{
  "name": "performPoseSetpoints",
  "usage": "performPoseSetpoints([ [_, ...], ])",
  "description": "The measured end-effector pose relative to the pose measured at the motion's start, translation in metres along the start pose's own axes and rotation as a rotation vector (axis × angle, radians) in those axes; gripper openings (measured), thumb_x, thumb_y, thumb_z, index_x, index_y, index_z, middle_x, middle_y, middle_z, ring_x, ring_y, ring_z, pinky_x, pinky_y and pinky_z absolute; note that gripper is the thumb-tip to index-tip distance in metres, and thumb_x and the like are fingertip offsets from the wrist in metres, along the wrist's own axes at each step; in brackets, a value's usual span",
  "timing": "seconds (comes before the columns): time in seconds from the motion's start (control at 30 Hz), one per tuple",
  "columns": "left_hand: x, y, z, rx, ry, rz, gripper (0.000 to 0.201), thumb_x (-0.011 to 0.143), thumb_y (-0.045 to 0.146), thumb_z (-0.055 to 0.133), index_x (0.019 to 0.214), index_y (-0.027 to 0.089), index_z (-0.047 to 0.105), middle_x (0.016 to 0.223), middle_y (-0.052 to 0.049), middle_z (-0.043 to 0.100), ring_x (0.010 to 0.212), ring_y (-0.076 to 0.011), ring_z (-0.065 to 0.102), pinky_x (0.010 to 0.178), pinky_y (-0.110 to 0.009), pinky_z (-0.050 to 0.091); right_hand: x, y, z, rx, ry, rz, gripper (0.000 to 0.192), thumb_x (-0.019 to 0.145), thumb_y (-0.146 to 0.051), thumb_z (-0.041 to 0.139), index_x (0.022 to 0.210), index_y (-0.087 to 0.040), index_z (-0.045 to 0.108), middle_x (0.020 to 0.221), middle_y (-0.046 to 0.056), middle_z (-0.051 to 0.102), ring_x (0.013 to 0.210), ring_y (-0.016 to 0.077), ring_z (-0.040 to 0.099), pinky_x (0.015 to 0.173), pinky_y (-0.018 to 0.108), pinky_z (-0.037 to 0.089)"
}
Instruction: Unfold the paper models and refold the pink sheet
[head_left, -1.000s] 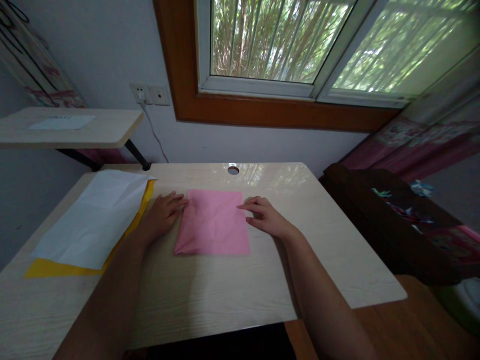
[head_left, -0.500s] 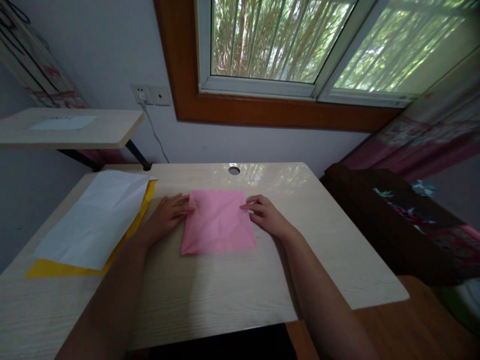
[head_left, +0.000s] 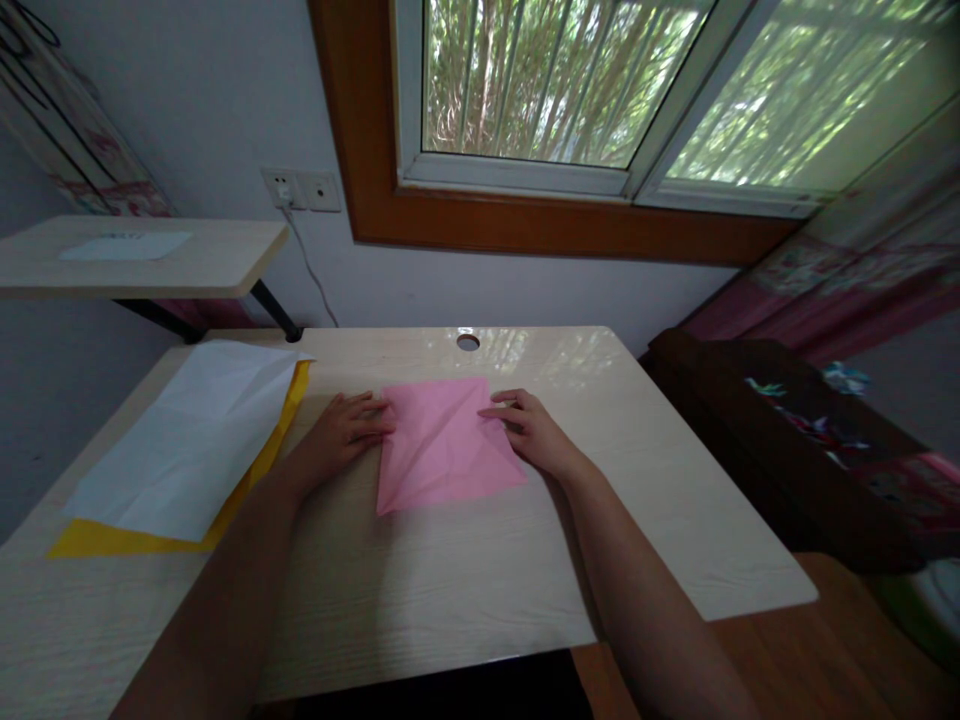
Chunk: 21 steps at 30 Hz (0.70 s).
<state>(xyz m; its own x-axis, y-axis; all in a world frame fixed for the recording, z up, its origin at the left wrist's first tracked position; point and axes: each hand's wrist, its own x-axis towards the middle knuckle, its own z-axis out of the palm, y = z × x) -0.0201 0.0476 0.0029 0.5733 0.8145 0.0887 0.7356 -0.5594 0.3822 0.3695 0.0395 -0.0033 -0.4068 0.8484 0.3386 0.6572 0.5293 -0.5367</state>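
Observation:
A square sheet of folded pink paper (head_left: 450,445) lies on the desk in front of me, with a diagonal crease across it. My left hand (head_left: 349,430) rests palm down at its left edge, fingers stretched out and their tips touching the paper. At the right edge, my right hand (head_left: 529,430) pinches the paper, one finger on top and the thumb seemingly beneath. The paper sits slightly turned, its near left corner pointing towards me.
Left on the desk (head_left: 465,600) lies a white sheet (head_left: 195,430) over a yellow sheet (head_left: 127,540). A raised shelf (head_left: 255,250) stands at the back left, holding a paper slip (head_left: 127,246). A cable hole (head_left: 468,343) is near the back edge.
The pink paper has shifted a little to the right and turned slightly. My left hand has moved right with its edge, while my right hand has stayed nearly in place.

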Motion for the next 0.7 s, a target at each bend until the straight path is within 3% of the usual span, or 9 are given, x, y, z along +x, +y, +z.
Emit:
performPoseSetpoints([
  [0.17,0.0001,-0.0006,0.0006,0.017,-0.005,0.005,0.031,0.102,0.038,0.049,0.126,0.04,0.068,0.152,0.0,0.052,0.146,-0.0271,0.039,0.122,-0.059,0.018,-0.0013,-0.0003,-0.0038,0.091,-0.022,-0.05,0.033,0.093,-0.015,0.055,0.109,-0.032,0.079,0.137,0.008,0.055,0.107,0.0201,0.06,0.095,0.042,0.054],
  [0.4,-0.0015,0.0018,-0.0002,0.008,0.021,0.026,0.033,0.101,0.033,0.05,0.129,0.037,0.067,0.152,-0.003,0.052,0.144,-0.0287,0.041,0.121,-0.061,0.017,-0.0005,-0.0014,-0.0011,0.231,0.081,-0.02,0.026,0.095,-0.02,0.058,0.105,-0.031,0.08,0.134,0.008,0.056,0.093,0.0175,0.063,0.087,0.04,0.056],
  [0.57,-0.0036,0.0032,0.0002,-0.019,0.059,0.054,0.035,0.1,0.029,0.051,0.131,0.036,0.066,0.151,-0.006,0.053,0.143,-0.0291,0.043,0.121,-0.062,0.02,-0.0004,-0.0011,-0.0017,0.336,0.129,-0.012,0.024,0.094,-0.023,0.064,0.109,-0.034,0.078,0.132,0.008,0.057,0.097,0.0194,0.065,0.093,0.042,0.054],
  [0.7,-0.0025,0.006,0.0027,-0.064,0.13,0.094,0.031,0.096,0.03,0.058,0.125,0.037,0.071,0.149,-0.007,0.053,0.138,-0.0287,0.048,0.118,-0.056,0.032,0.0001,0.0013,-0.0025,0.357,0.121,0.016,0.022,0.093,-0.027,0.066,0.111,-0.035,0.078,0.131,0.008,0.058,0.102,0.0213,0.066,0.097,0.044,0.053],
])
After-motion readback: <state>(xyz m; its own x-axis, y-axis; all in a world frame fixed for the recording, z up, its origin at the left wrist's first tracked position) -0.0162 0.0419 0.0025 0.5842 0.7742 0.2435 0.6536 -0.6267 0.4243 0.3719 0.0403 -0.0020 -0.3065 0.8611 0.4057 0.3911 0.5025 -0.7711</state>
